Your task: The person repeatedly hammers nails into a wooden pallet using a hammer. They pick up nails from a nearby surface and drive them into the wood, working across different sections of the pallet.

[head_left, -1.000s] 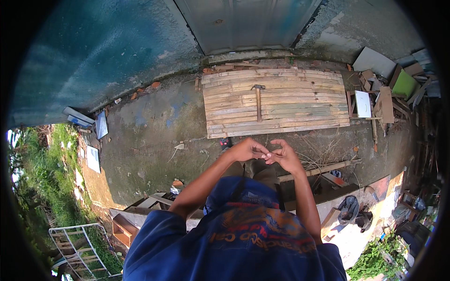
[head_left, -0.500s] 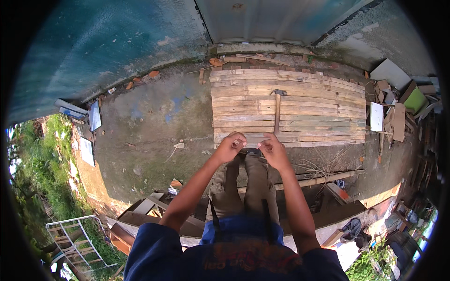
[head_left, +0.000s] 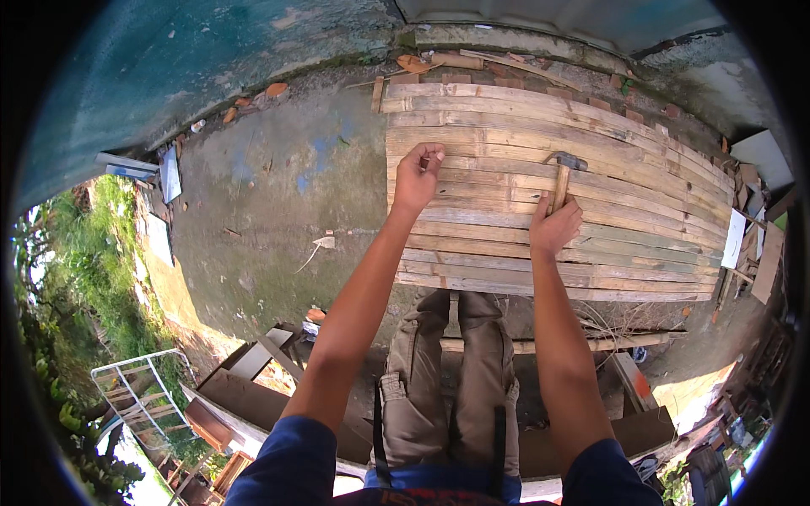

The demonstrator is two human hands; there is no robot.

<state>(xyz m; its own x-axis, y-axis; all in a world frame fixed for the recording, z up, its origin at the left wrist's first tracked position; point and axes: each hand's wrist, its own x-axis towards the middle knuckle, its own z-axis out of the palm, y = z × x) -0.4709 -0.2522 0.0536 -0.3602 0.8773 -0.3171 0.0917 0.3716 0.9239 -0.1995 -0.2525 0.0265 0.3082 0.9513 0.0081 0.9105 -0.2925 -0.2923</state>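
A claw hammer (head_left: 561, 179) with a wooden handle and dark metal head lies across the panel of split bamboo slats (head_left: 506, 150). My right hand (head_left: 555, 226) is closed round its handle, and the head points away from me. Over the panel's left end is my left hand (head_left: 419, 179), its fingertips pinched together. Anything between those fingertips is too small to make out.
The panel lies on a mossy concrete floor (head_left: 261, 194). Behind it stand bricks along a wall (head_left: 228, 51). A bamboo pole (head_left: 582, 342) and thin twigs lie near my legs. White boards and scrap (head_left: 735, 238) are at the right.
Both hands have moved forward over the bamboo panel and farther apart. My right hand has taken hold of the hammer's handle. The view has shifted closer to the panel.
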